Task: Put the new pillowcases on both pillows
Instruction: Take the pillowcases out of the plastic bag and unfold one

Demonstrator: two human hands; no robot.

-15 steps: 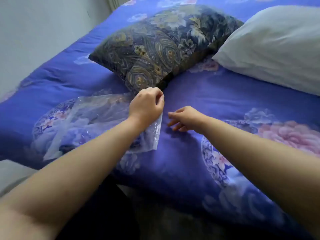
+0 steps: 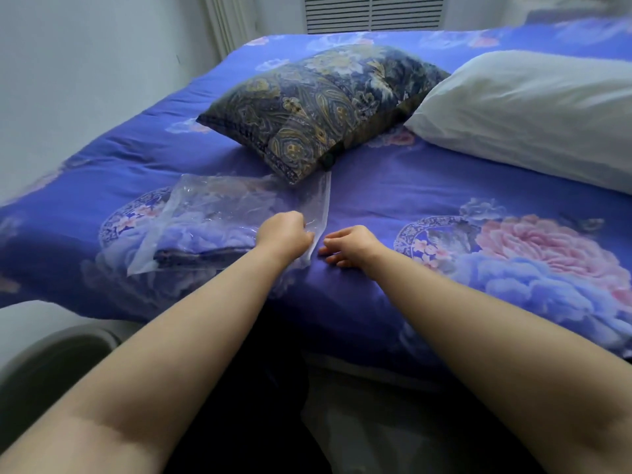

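Note:
A clear plastic bag (image 2: 219, 213) lies on the blue floral bedspread (image 2: 393, 206), with a folded blue pillowcase (image 2: 201, 248) inside it. My left hand (image 2: 284, 234) grips the bag's right edge near its flap. My right hand (image 2: 349, 246) rests on the bedspread just right of the flap, fingers loosely curled and holding nothing. Behind the bag lies a pillow in a dark paisley case (image 2: 318, 107). A bare white pillow (image 2: 533, 114) lies to its right.
A pale wall (image 2: 85, 80) runs along the bed's left side. A louvred vent (image 2: 374, 12) and a curtain stand behind the bed. A grey round bin (image 2: 44, 357) sits on the floor at lower left, next to the bed's front edge.
The camera has pulled back and tilted up, showing more of the room. My left hand has moved down the bag's right edge towards me. My right hand stays beside it.

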